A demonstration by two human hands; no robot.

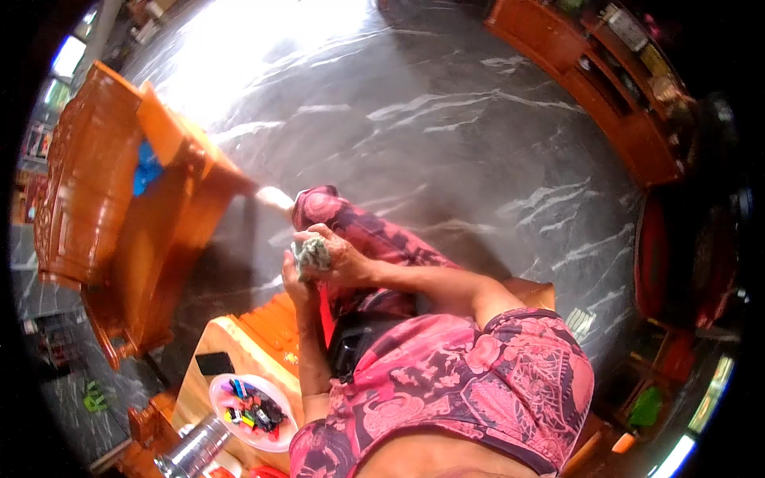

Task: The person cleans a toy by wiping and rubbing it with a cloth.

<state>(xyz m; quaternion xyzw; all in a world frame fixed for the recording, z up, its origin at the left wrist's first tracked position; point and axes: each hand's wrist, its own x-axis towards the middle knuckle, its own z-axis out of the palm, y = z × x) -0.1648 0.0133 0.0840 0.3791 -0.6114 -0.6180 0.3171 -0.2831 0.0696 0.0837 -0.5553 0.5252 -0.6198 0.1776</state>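
A crumpled grey-green cloth-like bundle (311,255) is held between my two hands, above my lap. My right hand (339,259) wraps round it from the right, its fingers curled over the top. On the bundle's lower left side, my left hand (296,279) presses against it with the fingers closed. Whether something else is inside the bundle cannot be seen. Patterned pink and dark trousers (374,231) lie just beyond and beside the hands.
A wooden table (191,392) at the lower left bears a dark phone (214,364), a bowl (221,390) of small coloured pieces and a metal cup (195,450). A wooden bench (151,239) stands left, a long wooden cabinet (574,68) upper right.
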